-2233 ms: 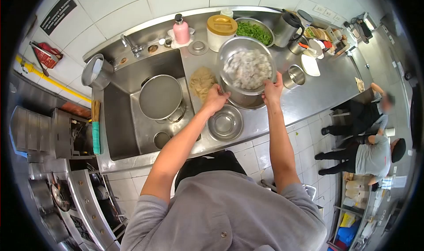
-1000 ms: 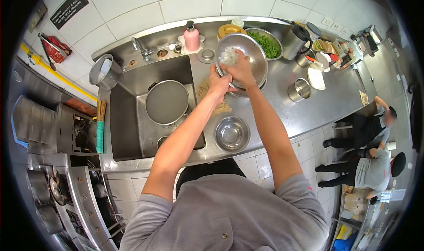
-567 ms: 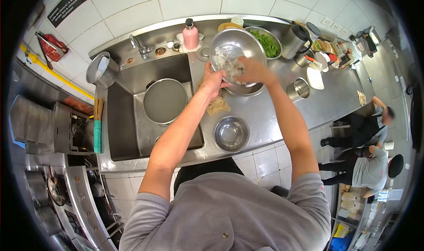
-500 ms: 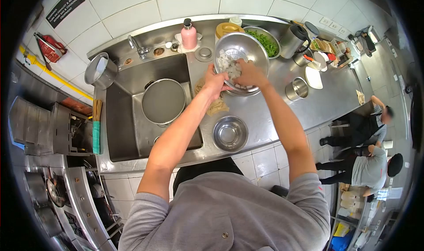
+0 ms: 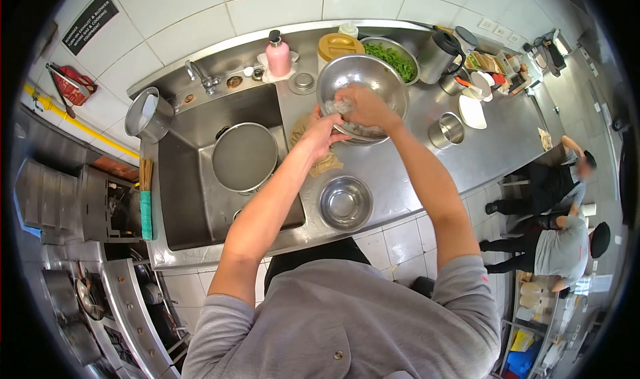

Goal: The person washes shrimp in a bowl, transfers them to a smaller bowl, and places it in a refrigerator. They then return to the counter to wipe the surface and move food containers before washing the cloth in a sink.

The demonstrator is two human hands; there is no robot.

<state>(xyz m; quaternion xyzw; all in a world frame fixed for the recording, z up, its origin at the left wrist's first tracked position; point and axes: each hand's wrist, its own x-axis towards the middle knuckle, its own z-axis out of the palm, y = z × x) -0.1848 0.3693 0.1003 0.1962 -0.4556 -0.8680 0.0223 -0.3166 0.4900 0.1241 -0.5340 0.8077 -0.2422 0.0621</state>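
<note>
A large steel mixing bowl (image 5: 385, 79) is tilted toward me over the counter. My left hand (image 5: 324, 134) grips its near-left rim, thumb at the edge. Inside it, my right hand (image 5: 363, 107) has its fingers curled round pale, wet-looking food pieces (image 5: 339, 106), whose exact kind I cannot make out. The bowl hides part of what lies beneath it. A tan cloth (image 5: 326, 165) is crumpled on the counter below my left hand. Closer to me stands a smaller steel bowl (image 5: 346, 204), with nothing visible in it.
Left is a sink (image 5: 190, 199) holding a round pan (image 5: 245, 157) of cloudy liquid. Behind stand a pink bottle (image 5: 279, 58), a yellow-lidded container (image 5: 339, 46), chopped greens (image 5: 393, 61) and a steel jug (image 5: 438, 58). A steel cup (image 5: 447, 131) sits right. Two people (image 5: 557, 246) are at far right.
My right hand has shifted left and up inside the mixing bowl, its fingers closing round the pale pieces gathered near the left rim. My left hand keeps its grip. The view has shifted slightly.
</note>
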